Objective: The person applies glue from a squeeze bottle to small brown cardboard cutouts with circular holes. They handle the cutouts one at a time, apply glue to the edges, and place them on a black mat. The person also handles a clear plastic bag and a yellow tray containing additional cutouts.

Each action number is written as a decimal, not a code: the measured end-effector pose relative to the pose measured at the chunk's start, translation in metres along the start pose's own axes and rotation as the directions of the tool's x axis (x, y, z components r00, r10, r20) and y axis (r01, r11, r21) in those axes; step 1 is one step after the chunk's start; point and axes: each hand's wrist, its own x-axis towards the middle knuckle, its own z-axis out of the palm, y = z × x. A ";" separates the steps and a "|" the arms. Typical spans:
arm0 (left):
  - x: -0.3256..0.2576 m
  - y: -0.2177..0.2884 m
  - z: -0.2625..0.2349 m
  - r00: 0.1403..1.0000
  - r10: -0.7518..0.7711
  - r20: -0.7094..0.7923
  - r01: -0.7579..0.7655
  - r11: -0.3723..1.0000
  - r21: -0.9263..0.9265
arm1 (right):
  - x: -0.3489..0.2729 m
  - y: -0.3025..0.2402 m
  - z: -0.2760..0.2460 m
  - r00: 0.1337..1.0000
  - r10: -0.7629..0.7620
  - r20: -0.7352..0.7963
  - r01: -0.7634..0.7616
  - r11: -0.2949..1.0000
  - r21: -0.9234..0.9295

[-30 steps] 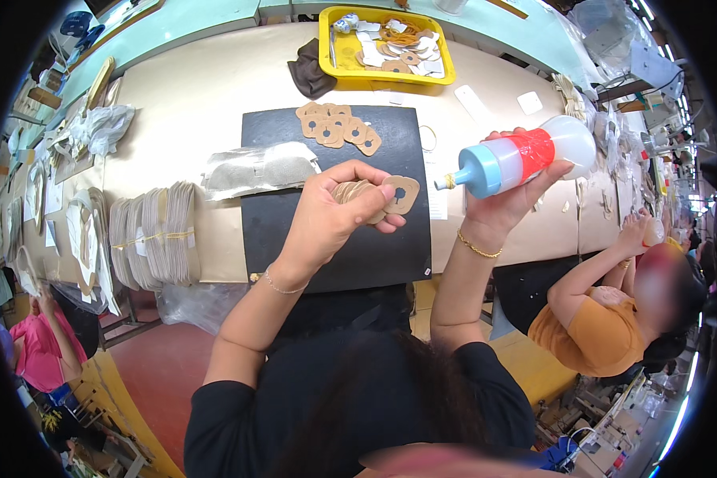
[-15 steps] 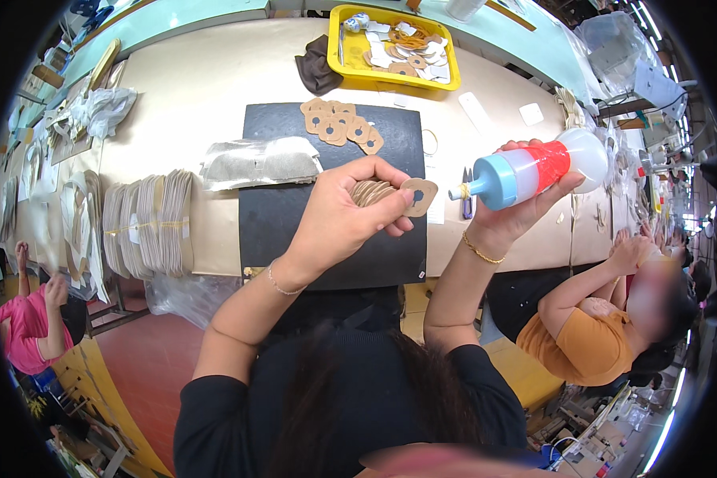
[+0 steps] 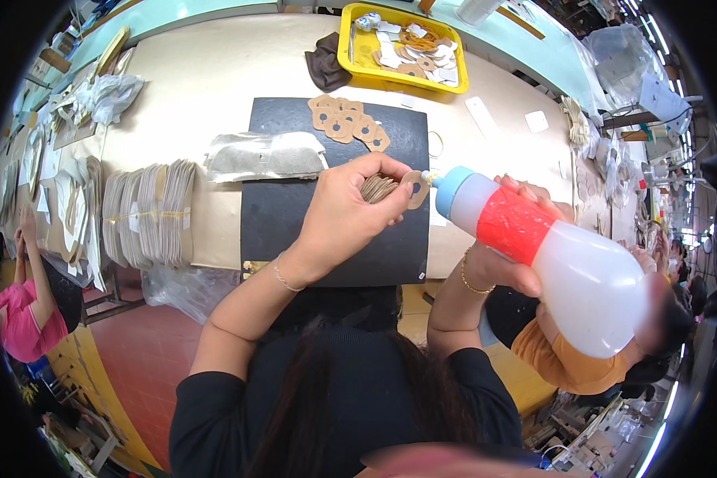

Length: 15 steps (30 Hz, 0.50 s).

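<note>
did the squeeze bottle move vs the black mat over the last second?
Yes. The squeeze bottle in the right hand swung left toward the black mat; its blue nozzle now meets the brown ring in the left hand.

Concealed and unreadable items

Left hand (image 3: 344,209) covers most of the stack of brown discs (image 3: 377,188); count indeterminable. Yellow tray (image 3: 350,57) contents too small to identify. Squeeze bottle (image 3: 551,253) hides most of the right hand (image 3: 511,271).

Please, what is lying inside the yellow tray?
The yellow tray holds tan rings and white flat pieces, heaped together. Anything beneath the heap is covered.
</note>
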 end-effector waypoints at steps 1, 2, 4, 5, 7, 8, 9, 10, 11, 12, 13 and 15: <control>-0.001 0.000 0.000 1.000 0.012 0.002 -0.012 1.000 -0.004 | 0.000 -0.001 0.001 1.000 -0.009 0.008 0.010 0.999 -0.049; -0.001 -0.001 0.000 1.000 0.023 0.004 -0.023 1.000 -0.005 | 0.000 -0.001 0.001 1.000 -0.019 0.016 0.020 0.995 -0.098; -0.002 -0.001 0.000 0.999 0.036 0.009 -0.036 0.999 -0.002 | 0.000 -0.001 0.002 0.997 -0.044 0.056 0.052 0.986 -0.156; -0.002 -0.001 0.000 0.999 0.039 0.012 -0.039 0.999 0.004 | 0.002 0.000 0.001 0.994 -0.060 0.086 0.074 0.984 -0.163; -0.002 -0.002 -0.001 0.999 0.035 0.015 -0.035 0.999 0.002 | 0.005 0.003 0.000 0.989 -0.100 0.108 0.120 0.974 -0.194; -0.002 -0.002 -0.001 1.000 0.027 0.014 -0.027 1.000 -0.007 | 0.005 0.004 -0.001 0.987 -0.125 0.101 0.144 0.965 -0.218; -0.003 -0.001 -0.001 1.000 0.011 0.014 -0.010 1.000 -0.013 | 0.004 0.004 -0.002 0.988 -0.134 0.074 0.147 0.964 -0.221; -0.002 -0.001 -0.002 1.000 0.005 0.015 -0.004 1.000 -0.031 | 0.005 0.004 -0.003 0.989 -0.143 0.048 0.150 0.963 -0.223; -0.001 -0.001 -0.003 1.000 -0.010 0.016 0.011 0.999 -0.047 | 0.003 0.003 -0.004 0.991 -0.135 0.003 0.133 0.970 -0.202; -0.001 -0.001 -0.003 1.000 -0.026 0.017 0.027 0.998 -0.063 | 0.001 0.001 -0.004 0.991 -0.125 -0.042 0.116 0.977 -0.181; -0.001 0.000 -0.003 0.999 -0.033 0.016 0.034 0.997 -0.066 | 0.001 0.000 -0.005 0.992 -0.124 -0.015 0.119 0.976 -0.184; 0.000 0.000 -0.003 0.999 -0.044 0.015 0.045 0.996 -0.071 | 0.002 -0.002 -0.007 0.992 -0.124 0.029 0.128 0.974 -0.188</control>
